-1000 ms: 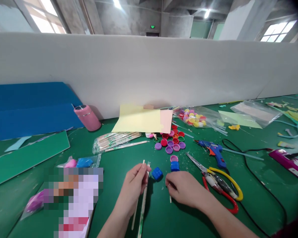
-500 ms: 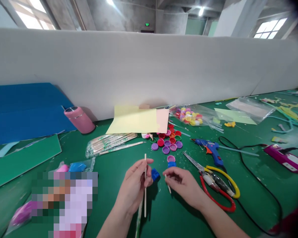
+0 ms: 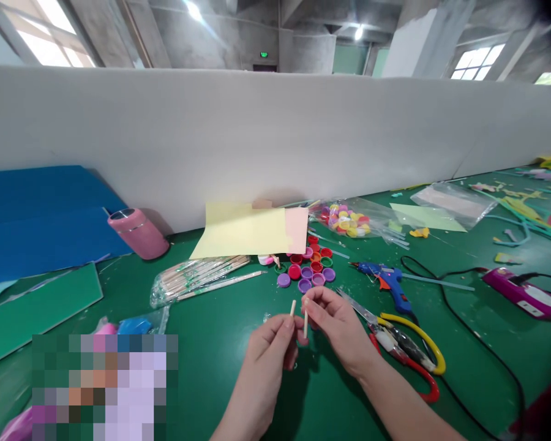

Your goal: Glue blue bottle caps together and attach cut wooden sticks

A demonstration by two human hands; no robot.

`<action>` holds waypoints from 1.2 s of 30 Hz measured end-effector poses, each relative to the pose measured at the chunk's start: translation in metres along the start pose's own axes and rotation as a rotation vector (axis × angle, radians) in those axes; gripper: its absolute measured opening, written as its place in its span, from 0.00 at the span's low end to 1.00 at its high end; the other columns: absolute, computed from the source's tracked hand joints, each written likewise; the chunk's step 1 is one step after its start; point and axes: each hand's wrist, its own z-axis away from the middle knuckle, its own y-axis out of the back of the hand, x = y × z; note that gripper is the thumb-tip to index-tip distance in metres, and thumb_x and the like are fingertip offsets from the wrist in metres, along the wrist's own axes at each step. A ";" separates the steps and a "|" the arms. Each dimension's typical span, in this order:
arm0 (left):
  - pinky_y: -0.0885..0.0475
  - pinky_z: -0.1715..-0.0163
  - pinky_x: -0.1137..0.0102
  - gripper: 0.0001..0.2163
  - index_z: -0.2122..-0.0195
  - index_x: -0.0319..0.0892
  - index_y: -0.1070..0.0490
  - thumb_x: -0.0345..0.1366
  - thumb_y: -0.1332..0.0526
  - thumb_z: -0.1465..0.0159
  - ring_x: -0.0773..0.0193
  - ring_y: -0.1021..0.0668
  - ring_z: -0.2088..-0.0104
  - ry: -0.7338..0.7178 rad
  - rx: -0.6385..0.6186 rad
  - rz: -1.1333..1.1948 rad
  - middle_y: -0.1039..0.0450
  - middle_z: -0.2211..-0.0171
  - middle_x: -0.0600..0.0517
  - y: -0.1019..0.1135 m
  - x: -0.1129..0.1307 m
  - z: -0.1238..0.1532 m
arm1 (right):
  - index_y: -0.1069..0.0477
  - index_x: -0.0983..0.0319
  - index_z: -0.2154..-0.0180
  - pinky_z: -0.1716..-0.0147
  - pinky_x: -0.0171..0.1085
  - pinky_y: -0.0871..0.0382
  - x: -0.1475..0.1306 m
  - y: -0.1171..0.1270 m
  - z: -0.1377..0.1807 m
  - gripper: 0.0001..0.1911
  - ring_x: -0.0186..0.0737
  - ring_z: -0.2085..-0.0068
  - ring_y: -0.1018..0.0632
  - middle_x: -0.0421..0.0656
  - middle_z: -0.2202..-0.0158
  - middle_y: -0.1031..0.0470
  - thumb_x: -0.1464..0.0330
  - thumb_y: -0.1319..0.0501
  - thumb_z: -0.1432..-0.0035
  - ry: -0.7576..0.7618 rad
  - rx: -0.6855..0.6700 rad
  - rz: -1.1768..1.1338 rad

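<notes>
Pale stick (image 3: 293, 307) pinched in left hand (image 3: 272, 344); second stick (image 3: 305, 326) pinched in right hand (image 3: 334, 323), just beside.

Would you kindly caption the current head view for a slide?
Left hand and right hand each hold a pale stick over a green table, near scissors and a blue glue gun.

- Can read no words, brands or numbers.
- Above the partition (image 3: 257, 141), can see a lit green sign (image 3: 264, 54), too small to make out.
- In front of the partition, can see green marks on the wrapped sticks (image 3: 206, 278), too fine to read.
- Nearer than the partition, can read nothing through a pixelated patch (image 3: 133, 392).
</notes>
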 end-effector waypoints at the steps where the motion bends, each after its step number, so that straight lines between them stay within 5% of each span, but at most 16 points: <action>1: 0.47 0.82 0.75 0.13 0.77 0.38 0.31 0.41 0.46 0.41 0.73 0.40 0.82 0.002 -0.012 -0.001 0.35 0.80 0.54 0.000 0.001 0.001 | 0.35 0.62 0.71 0.79 0.29 0.39 0.000 -0.002 0.000 0.09 0.28 0.80 0.32 0.34 0.79 0.34 0.62 0.39 0.49 -0.010 -0.022 -0.024; 16: 0.48 0.83 0.76 0.13 0.78 0.37 0.33 0.39 0.45 0.41 0.75 0.40 0.86 -0.013 -0.007 0.094 0.37 0.85 0.56 -0.010 0.011 0.014 | 0.35 0.62 0.73 0.87 0.26 0.45 -0.004 -0.020 0.007 0.10 0.24 0.87 0.38 0.31 0.85 0.37 0.63 0.38 0.50 0.065 -0.018 -0.091; 24: 0.49 0.84 0.75 0.14 0.82 0.37 0.34 0.38 0.44 0.42 0.75 0.41 0.86 -0.046 -0.021 0.111 0.41 0.86 0.57 -0.011 0.011 0.015 | 0.28 0.62 0.74 0.68 0.37 0.35 -0.011 -0.014 0.010 0.07 0.36 0.71 0.29 0.41 0.73 0.30 0.67 0.41 0.47 0.354 0.012 0.316; 32: 0.48 0.83 0.75 0.12 0.80 0.37 0.34 0.38 0.44 0.42 0.75 0.41 0.85 -0.023 -0.010 0.129 0.40 0.85 0.57 -0.011 0.011 0.015 | 0.29 0.62 0.73 0.71 0.35 0.36 -0.010 -0.014 0.012 0.06 0.31 0.78 0.32 0.39 0.74 0.32 0.68 0.42 0.47 0.366 0.012 0.358; 36: 0.51 0.84 0.75 0.13 0.82 0.38 0.35 0.39 0.42 0.44 0.75 0.42 0.85 -0.011 0.007 0.159 0.41 0.85 0.57 -0.011 0.012 0.015 | 0.30 0.62 0.74 0.72 0.34 0.37 -0.010 -0.014 0.011 0.06 0.34 0.73 0.31 0.40 0.74 0.33 0.68 0.41 0.48 0.378 0.018 0.373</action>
